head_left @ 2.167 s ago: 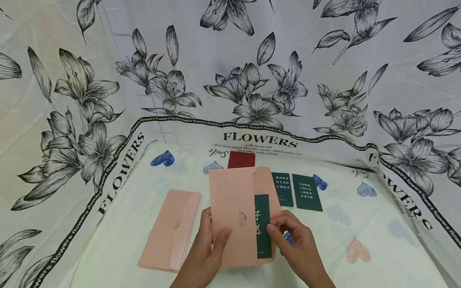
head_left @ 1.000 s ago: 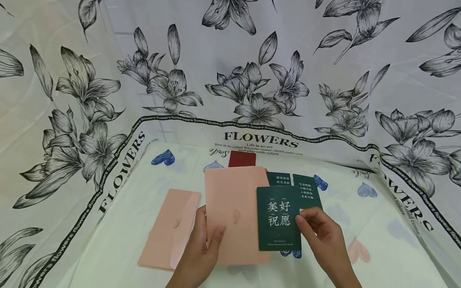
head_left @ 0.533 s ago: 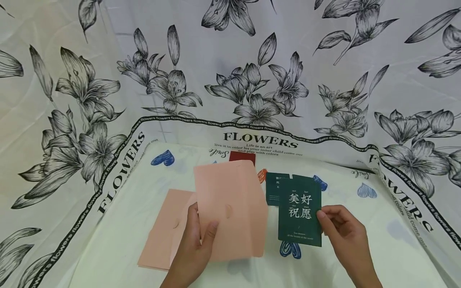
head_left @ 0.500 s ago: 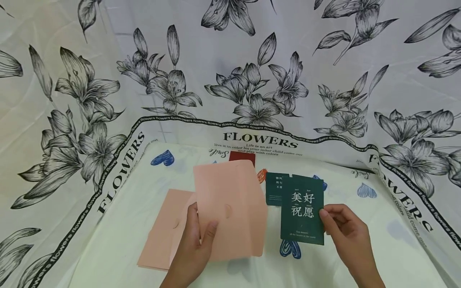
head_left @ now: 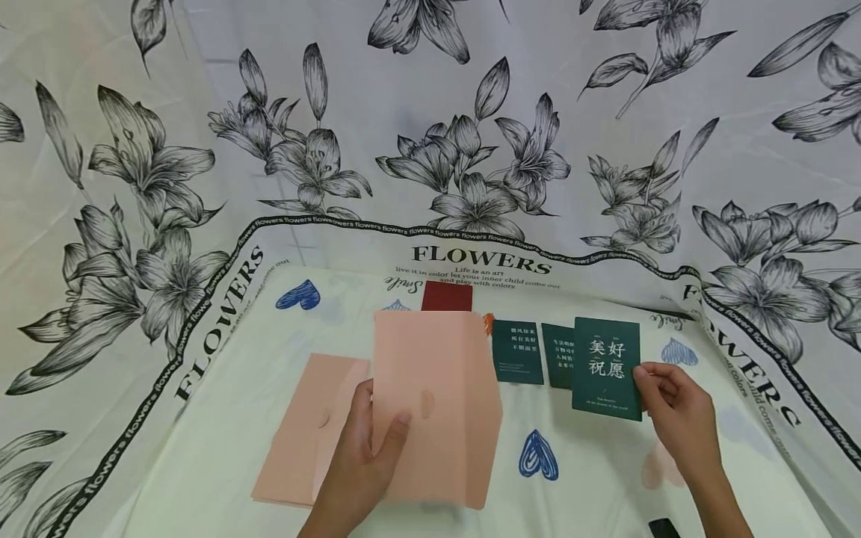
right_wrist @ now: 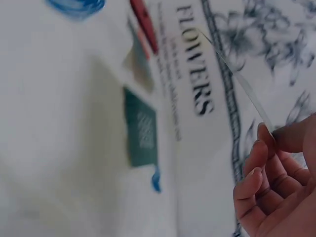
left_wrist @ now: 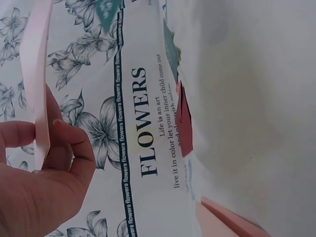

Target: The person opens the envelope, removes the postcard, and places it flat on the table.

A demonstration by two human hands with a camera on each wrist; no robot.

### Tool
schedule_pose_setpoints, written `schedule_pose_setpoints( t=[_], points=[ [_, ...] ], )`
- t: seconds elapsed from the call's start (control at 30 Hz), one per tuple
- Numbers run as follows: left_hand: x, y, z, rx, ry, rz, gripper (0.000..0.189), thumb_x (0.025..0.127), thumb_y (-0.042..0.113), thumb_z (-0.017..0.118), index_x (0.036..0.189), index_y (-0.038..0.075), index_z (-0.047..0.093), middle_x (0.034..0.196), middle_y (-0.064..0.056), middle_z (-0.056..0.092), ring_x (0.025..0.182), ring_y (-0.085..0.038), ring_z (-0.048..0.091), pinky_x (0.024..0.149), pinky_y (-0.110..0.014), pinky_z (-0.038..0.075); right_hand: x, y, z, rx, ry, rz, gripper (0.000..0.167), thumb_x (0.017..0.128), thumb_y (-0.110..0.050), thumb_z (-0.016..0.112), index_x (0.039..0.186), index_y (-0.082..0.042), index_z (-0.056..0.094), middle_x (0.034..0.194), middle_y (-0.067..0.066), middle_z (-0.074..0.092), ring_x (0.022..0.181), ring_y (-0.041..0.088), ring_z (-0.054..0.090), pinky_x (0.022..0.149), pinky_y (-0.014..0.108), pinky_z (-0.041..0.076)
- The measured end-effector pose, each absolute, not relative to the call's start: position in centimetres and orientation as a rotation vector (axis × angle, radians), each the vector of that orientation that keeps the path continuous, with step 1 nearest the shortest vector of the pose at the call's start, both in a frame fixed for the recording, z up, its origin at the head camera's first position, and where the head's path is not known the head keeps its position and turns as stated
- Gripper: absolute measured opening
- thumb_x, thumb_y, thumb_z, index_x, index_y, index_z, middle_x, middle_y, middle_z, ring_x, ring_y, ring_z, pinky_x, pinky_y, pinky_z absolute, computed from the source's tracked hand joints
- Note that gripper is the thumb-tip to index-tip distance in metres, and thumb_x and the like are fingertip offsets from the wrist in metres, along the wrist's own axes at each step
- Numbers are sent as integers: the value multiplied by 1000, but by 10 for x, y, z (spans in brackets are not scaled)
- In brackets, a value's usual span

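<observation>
My left hand (head_left: 366, 456) grips a pink envelope (head_left: 430, 351) by its left edge, thumb on the front near a half-moon notch. Its flap stands unfolded on the right side. In the left wrist view the envelope (left_wrist: 37, 74) shows edge-on between thumb and fingers. My right hand (head_left: 682, 411) pinches a dark green card (head_left: 607, 388) with white characters by its right edge. The card is raised over the cloth and partly covers another green card (head_left: 558, 366) lying there. Seen from the right wrist, the held card (right_wrist: 247, 89) is a thin edge between thumb and index finger.
More pink envelopes (head_left: 303, 418) lie at the left, partly behind my left hand. A second green card (head_left: 518, 359) lies right of the held envelope. A dark red item (head_left: 447, 297) lies at the back. A black object (head_left: 663, 528) shows at the front edge.
The right hand has drawn the green card out of the envelope and carried it right, over the lying cards. The left hand still holds the envelope, after a small shift left.
</observation>
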State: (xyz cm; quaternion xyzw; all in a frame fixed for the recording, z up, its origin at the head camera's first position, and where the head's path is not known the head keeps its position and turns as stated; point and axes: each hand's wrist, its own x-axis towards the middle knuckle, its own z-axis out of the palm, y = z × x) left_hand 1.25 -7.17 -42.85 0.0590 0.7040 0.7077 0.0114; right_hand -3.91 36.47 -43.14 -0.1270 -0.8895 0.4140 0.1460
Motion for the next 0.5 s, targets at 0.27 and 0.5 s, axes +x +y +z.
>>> schedule_pose_setpoints(
  t=[0.27,0.5],
  points=[
    [14,-68,-424,45,2182,2143,37,103,35,72,134,30,53,111,-5,73,86,-25,76,70,-39,62,-61,416,-459,-398,-2674,1006,46,107,-45,60,130,-6,67,85,-18,73,69,-2,62,59,22,50],
    [14,-67,-423,-28,2201,2084,40,97,39,80,129,38,57,104,-1,75,80,-25,77,68,-38,62,-78,433,-463,-365,-2716,884,44,107,-43,61,121,-2,70,82,-4,74,65,-1,56,56,26,44]
  ],
)
